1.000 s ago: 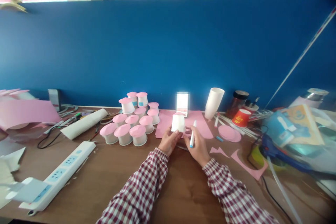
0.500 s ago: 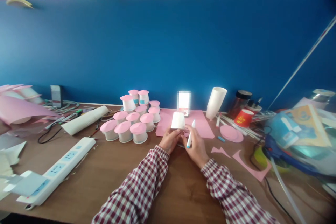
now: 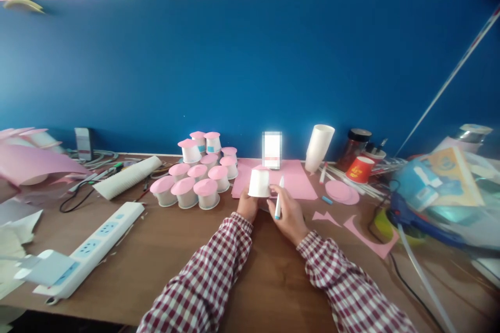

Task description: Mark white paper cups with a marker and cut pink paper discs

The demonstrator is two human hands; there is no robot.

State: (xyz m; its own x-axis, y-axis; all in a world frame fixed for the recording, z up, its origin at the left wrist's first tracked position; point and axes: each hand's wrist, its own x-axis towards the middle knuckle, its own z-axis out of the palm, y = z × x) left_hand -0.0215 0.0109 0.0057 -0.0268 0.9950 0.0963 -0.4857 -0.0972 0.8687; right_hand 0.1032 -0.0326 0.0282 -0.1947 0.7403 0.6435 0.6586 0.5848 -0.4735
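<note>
An upturned white paper cup (image 3: 259,184) is held up above the table in front of me. A thin pink edge shows at its top; I cannot tell whether that is a disc on it or paper behind. My left hand (image 3: 247,206) grips the cup from below and behind, with most of its fingers hidden. Between the fingers of my right hand (image 3: 291,212) is a white marker pen (image 3: 278,200) with a blue end pointing down. The right fingertips are close to the cup's right side. Pink paper sheets (image 3: 295,179) lie behind the hands.
Several upturned cups with pink discs (image 3: 183,186) stand to the left. A power strip (image 3: 94,250) and a stack of cups (image 3: 127,177) lie farther left. At right are pink discs (image 3: 341,191), a cup stack (image 3: 318,148), a red cup (image 3: 359,169) and a blue glue gun (image 3: 417,223).
The cup has come slightly lower and to the left, turned so more of its side faces me. My left fingers have shifted behind it. The marker pen stays in my right hand.
</note>
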